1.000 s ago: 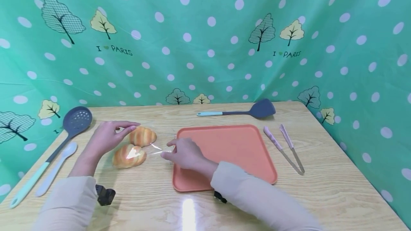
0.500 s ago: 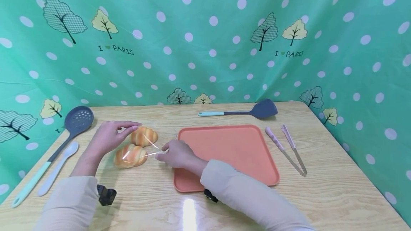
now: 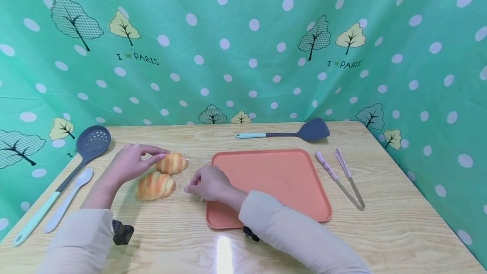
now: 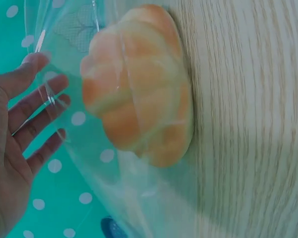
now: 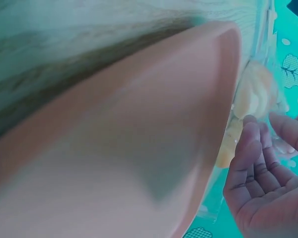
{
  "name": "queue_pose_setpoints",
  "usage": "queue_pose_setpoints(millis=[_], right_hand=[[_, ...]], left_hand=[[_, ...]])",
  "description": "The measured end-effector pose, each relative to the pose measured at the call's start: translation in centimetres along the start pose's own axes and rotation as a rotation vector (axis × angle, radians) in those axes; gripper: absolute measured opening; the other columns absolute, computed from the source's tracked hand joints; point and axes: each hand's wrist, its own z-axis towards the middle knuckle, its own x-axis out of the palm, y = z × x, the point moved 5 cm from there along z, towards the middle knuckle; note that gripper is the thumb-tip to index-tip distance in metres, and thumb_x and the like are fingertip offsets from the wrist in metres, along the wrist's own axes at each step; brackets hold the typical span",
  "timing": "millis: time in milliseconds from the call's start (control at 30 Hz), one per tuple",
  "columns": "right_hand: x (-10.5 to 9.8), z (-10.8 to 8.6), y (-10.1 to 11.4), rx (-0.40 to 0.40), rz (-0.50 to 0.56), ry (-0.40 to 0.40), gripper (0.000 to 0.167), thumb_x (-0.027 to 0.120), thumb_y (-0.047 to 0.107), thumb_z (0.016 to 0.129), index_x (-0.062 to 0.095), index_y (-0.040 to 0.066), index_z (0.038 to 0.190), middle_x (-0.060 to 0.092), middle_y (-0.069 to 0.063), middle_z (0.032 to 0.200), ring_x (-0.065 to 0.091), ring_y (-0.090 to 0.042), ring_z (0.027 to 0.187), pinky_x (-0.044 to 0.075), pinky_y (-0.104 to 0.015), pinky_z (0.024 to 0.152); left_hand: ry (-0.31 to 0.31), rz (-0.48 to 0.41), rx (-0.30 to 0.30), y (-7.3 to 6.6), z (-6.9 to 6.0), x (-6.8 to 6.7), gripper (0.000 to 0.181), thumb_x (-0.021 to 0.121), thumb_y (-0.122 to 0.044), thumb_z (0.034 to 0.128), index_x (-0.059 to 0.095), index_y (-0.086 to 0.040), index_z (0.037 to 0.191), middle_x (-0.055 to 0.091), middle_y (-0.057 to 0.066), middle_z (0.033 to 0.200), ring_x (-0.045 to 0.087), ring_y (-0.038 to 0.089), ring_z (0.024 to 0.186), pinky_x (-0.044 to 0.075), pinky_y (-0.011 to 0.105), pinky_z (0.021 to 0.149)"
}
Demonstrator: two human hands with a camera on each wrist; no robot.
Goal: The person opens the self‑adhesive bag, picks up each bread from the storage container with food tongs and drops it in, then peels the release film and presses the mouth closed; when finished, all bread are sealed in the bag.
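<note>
Two croissant-shaped breads lie on the table inside a clear plastic bag, the farther bread [image 3: 172, 163] behind the nearer bread [image 3: 155, 186]. Thumb and fingers of my left hand [image 3: 131, 163] pinch the bag at its upper left, by the farther bread. In the left wrist view the clear plastic bag [image 4: 134, 198] stretches from these fingers over a bread. My right hand [image 3: 213, 183], its fingers curled, pinches at the bag just right of the breads, over the tray's left edge. The film is barely visible between its thumb and forefinger.
A pink tray [image 3: 266, 181] lies right of the breads, partly under my right forearm. Tongs [image 3: 342, 181] stand open beyond it. A spatula [image 3: 283, 134] lies at the back. A slotted skimmer [image 3: 81, 162] and a pale spoon [image 3: 70, 198] lie at the left.
My right hand has moved slightly left towards the breads, and its fingers have drawn closer together. Glints on the plastic have shifted. The left hand keeps its hold.
</note>
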Motion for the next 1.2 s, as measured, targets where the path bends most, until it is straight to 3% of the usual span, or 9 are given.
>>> queue_pose_setpoints(millis=[233, 433, 667, 933, 1200], right_hand=[[0.2, -0.5, 0.0, -0.087, -0.003, 0.04, 0.024, 0.08, 0.029, 0.091, 0.07, 0.021, 0.07, 0.061, 0.01, 0.064, 0.054, -0.004, 0.056, 0.042, -0.02, 0.059], [0.1, -1.0, 0.0, -0.116, -0.006, 0.073, 0.021, 0.08, 0.028, 0.09, 0.072, 0.022, 0.072, 0.062, 0.011, 0.064, 0.057, -0.004, 0.053, 0.044, -0.018, 0.059], [0.2, -1.3, 0.3, -0.191, -0.121, 0.095, 0.019, 0.081, 0.028, 0.09, 0.073, 0.023, 0.074, 0.061, 0.016, 0.064, 0.053, 0.001, 0.066, 0.043, -0.016, 0.063], [0.5, -1.6, 0.7, -0.255, -0.228, 0.101, 0.019, 0.079, 0.031, 0.091, 0.073, 0.025, 0.074, 0.059, 0.019, 0.065, 0.052, 0.004, 0.068, 0.041, -0.015, 0.065], [0.6, -1.7, 0.9, -0.28, -0.279, 0.091, 0.018, 0.079, 0.032, 0.091, 0.073, 0.026, 0.075, 0.058, 0.02, 0.063, 0.051, 0.005, 0.067, 0.039, -0.015, 0.063]], left_hand=[[0.094, -0.031, -0.049, -0.3, 0.4, 0.3, 0.033, 0.064, -0.035, 0.101, 0.078, -0.01, 0.115, 0.076, 0.011, 0.111, 0.065, 0.044, 0.112, 0.049, 0.062, 0.094], [0.107, -0.049, -0.051, -1.0, 2.0, 0.9, 0.039, 0.059, -0.039, 0.1041, 0.077, -0.007, 0.116, 0.073, 0.016, 0.117, 0.063, 0.045, 0.116, 0.047, 0.062, 0.097], [0.161, -0.087, -0.085, -1.1, 4.0, 2.0, 0.037, 0.057, -0.032, 0.1058, 0.073, -0.003, 0.123, 0.07, 0.02, 0.121, 0.061, 0.045, 0.119, 0.045, 0.063, 0.1], [0.209, -0.026, -0.152, -1.9, 6.1, 3.3, 0.042, 0.054, -0.033, 0.1069, 0.07, 0.001, 0.126, 0.066, 0.024, 0.128, 0.057, 0.049, 0.123, 0.044, 0.064, 0.101], [0.226, 0.064, -0.233, -2.5, 7.7, 4.5, 0.034, 0.06, -0.031, 0.1035, 0.076, -0.004, 0.117, 0.072, 0.019, 0.117, 0.067, 0.03, 0.093, 0.052, 0.054, 0.08]])
